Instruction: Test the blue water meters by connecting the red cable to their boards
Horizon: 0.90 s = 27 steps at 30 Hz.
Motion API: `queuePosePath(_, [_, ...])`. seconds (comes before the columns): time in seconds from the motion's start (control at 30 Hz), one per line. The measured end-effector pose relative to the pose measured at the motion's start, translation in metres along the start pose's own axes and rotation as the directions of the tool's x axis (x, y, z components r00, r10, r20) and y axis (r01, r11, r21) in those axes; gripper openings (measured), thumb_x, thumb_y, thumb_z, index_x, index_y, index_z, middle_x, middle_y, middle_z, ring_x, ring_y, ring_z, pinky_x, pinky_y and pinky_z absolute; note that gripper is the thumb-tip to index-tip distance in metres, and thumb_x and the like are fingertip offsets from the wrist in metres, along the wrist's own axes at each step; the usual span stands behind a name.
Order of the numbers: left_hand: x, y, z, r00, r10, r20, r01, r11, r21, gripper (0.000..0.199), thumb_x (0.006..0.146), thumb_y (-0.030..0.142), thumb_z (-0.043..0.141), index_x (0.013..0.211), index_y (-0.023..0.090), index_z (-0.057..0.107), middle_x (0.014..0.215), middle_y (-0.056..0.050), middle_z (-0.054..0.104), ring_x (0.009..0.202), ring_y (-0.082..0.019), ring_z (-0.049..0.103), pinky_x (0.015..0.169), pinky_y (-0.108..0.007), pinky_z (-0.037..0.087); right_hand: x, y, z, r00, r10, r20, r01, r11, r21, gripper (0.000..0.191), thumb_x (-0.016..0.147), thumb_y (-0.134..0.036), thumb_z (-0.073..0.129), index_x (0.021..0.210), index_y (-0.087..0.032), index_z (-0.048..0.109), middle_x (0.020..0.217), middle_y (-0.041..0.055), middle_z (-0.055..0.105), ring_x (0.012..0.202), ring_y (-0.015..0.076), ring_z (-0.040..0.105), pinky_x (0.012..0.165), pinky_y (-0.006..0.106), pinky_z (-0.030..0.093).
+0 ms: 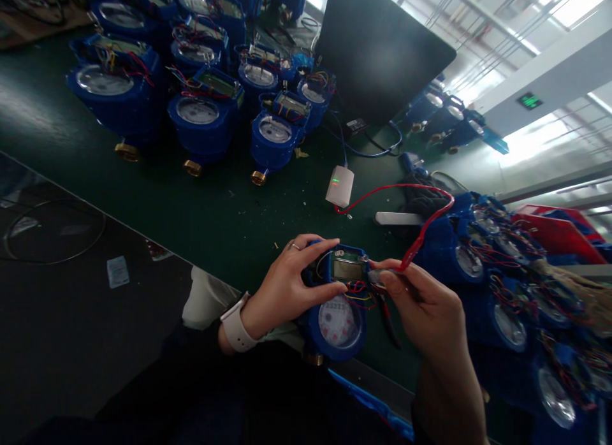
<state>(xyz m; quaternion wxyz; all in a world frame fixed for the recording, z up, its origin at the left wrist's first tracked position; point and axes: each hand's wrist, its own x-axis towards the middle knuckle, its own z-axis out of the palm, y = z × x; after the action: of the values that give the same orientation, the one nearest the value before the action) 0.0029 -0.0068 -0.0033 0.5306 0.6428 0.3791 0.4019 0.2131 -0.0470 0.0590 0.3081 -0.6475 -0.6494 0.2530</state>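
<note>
A blue water meter (340, 327) stands at the near edge of the green bench, its round dial facing up. Its top housing is uncovered, showing a circuit board with a small display (348, 270) and loose red and yellow wires. My left hand (296, 276) grips that housing, thumb below the display and fingers along its far side. Between the thumb and fingers of my right hand (421, 298) is a cable connector (375, 277), held against the housing's right side. From it a red cable (415, 244) loops to a small white box (340, 186) with lit indicators.
Several blue meters with exposed wires (198, 116) stand at the back left, more (509, 324) at the right. A dark monitor (382, 50) rises behind. Dark-handled pliers (389, 320) lie beside the held meter; a pale flat bar (398, 218) lies farther right.
</note>
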Motion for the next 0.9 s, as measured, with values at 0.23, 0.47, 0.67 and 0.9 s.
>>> queuePosePath(0.23, [-0.001, 0.000, 0.000, 1.000, -0.005, 0.005, 0.005, 1.000, 0.004, 0.058, 0.079, 0.039, 0.076, 0.132, 0.024, 0.056, 0.128, -0.010, 0.054, 0.120, -0.026, 0.053, 0.104, -0.044, 0.044, 0.000, -0.003, -0.001, 1.000, -0.001, -0.004, 0.001, 1.000, 0.000, 0.012, 0.091, -0.029, 0.062, 0.096, -0.021, 0.071, 0.091, 0.0039, 0.074, 0.072, 0.0169, 0.070, 0.056, 0.023, 0.062])
queuePosePath(0.47, [0.000, 0.001, -0.001, 1.000, -0.012, 0.000, 0.012, 1.000, 0.026, 0.057, 0.078, 0.040, 0.077, 0.130, 0.026, 0.057, 0.127, -0.009, 0.055, 0.120, -0.027, 0.054, 0.104, -0.045, 0.045, 0.003, -0.002, 0.001, 1.000, -0.015, -0.002, 0.015, 1.000, 0.026, 0.014, 0.090, -0.029, 0.062, 0.095, -0.019, 0.071, 0.086, 0.0045, 0.073, 0.068, 0.0169, 0.071, 0.054, 0.023, 0.061])
queuePosePath(0.67, [0.002, 0.005, -0.003, 0.999, -0.035, -0.002, 0.035, 0.998, 0.048, 0.057, 0.078, 0.041, 0.077, 0.129, 0.024, 0.058, 0.127, -0.010, 0.055, 0.121, -0.029, 0.054, 0.106, -0.048, 0.044, -0.005, 0.003, 0.002, 0.983, 0.038, -0.177, 0.006, 0.971, 0.238, 0.013, 0.095, -0.033, 0.061, 0.099, -0.023, 0.068, 0.082, 0.0000, 0.073, 0.071, 0.0165, 0.073, 0.061, 0.025, 0.065])
queuePosePath(0.9, [-0.011, -0.002, -0.015, 0.998, -0.059, 0.031, 0.053, 0.985, 0.166, 0.063, 0.096, 0.047, 0.052, 0.151, 0.033, 0.026, 0.156, -0.009, 0.032, 0.146, -0.029, 0.029, 0.119, -0.055, 0.027, -0.018, 0.044, -0.015, 0.969, 0.110, -0.220, -0.076, 0.985, 0.156, 0.046, 0.096, -0.046, 0.052, 0.129, -0.015, 0.058, 0.092, 0.0094, 0.073, 0.082, 0.0235, 0.074, 0.066, 0.036, 0.066])
